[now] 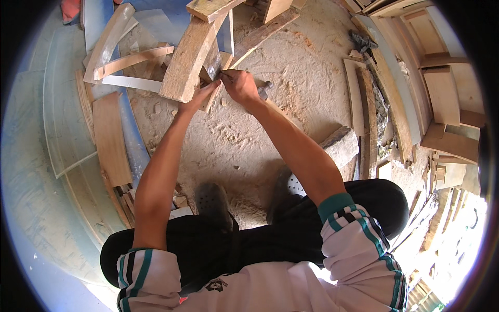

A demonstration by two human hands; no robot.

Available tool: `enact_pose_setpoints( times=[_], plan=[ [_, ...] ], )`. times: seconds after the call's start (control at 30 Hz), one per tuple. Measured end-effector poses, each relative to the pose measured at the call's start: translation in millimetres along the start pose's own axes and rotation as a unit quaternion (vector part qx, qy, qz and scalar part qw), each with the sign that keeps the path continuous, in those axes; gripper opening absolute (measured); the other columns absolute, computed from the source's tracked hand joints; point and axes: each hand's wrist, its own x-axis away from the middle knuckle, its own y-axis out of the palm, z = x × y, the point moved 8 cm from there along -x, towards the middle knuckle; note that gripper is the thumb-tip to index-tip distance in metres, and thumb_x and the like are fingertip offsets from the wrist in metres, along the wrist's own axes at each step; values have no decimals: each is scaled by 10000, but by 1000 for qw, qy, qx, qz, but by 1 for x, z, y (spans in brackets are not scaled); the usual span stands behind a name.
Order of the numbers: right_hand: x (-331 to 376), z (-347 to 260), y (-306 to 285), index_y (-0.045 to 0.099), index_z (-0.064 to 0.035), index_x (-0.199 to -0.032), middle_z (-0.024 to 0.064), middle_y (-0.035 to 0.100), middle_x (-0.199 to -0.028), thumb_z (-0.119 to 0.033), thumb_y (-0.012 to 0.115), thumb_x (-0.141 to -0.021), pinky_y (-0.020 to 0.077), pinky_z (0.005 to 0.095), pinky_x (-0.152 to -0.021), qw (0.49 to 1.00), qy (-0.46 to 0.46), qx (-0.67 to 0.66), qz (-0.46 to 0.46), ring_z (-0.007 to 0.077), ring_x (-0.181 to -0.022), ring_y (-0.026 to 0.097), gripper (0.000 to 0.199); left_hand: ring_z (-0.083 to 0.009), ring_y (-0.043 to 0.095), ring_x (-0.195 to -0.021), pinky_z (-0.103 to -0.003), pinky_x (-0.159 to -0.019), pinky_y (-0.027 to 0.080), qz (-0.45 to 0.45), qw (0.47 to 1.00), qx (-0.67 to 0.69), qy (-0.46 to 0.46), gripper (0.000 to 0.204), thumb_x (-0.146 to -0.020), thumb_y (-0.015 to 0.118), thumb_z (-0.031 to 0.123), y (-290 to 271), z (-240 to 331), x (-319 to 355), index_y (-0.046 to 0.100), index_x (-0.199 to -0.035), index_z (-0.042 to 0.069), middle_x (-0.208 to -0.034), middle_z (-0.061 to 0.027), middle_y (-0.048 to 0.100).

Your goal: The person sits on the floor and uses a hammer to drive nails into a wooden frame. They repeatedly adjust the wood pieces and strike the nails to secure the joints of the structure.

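Note:
Both my hands meet at a thick rough wooden beam (188,65) that stands tilted at the upper middle. My left hand (199,95) grips a narrow wooden piece (209,106) beside the beam's lower end, its thumb pointing to the right hand and its other fingers mostly hidden. Fingertips pinched, my right hand (241,89) holds something small and dark against the wood; its kind is too small to make out. A shiny grey surface (212,66) shows just beyond the fingertips. Right of that wrist is a hammer (265,90), its handle partly behind my forearm.
Around the beam lie a curved wooden frame (112,39), a long plank (267,32) and a flat board (111,138). A pale block (340,147) sits by my right foot. Planks (368,114) and wooden cabinets (444,96) line the right side. Glass-like sheets (65,114) lean at left.

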Motion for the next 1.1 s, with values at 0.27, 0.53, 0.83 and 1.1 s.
enact_pose_setpoints(
  times=[0.27, 0.53, 0.83, 1.1],
  plan=[
    [-4, -1, 0, 713, -70, -926, 223, 684, -856, -287, 611, -873, 539, 486, -728, 999, -28, 18, -8, 436, -812, 661, 246, -243, 652, -1008, -347, -848, 520, 29, 996, -79, -42, 749, -677, 894, 307, -3, 13, 3, 542, -1216, -75, -1130, -169, 650],
    [9, 0, 1, 726, -42, -974, 227, 695, -850, -278, 649, -782, 556, 430, -756, 994, 23, -84, 68, 394, -805, 690, 313, -230, 687, -862, -370, -779, 530, 127, 982, -136, -9, 554, -641, 902, 302, -21, -7, 4, 661, -990, -55, -971, -142, 713],
    [23, 61, 34, 694, 34, -971, 170, 721, -878, -215, 605, -883, 591, 379, -767, 895, 227, -376, 75, 279, -793, 718, 279, -154, 651, -808, -322, -747, 521, 87, 994, -54, -31, 381, -723, 872, 181, 1, 11, 3, 695, -961, -58, -945, -97, 712],
    [50, 84, 58, 624, 41, -1014, 161, 679, -967, -134, 547, -950, 620, 368, -747, 707, 391, -586, 65, 251, -850, 696, 201, -279, 544, -1132, -392, -944, 453, 126, 984, -123, -31, 952, -708, 874, 228, -9, 3, 11, 264, -1361, -100, -1268, -240, 489]
  ],
)
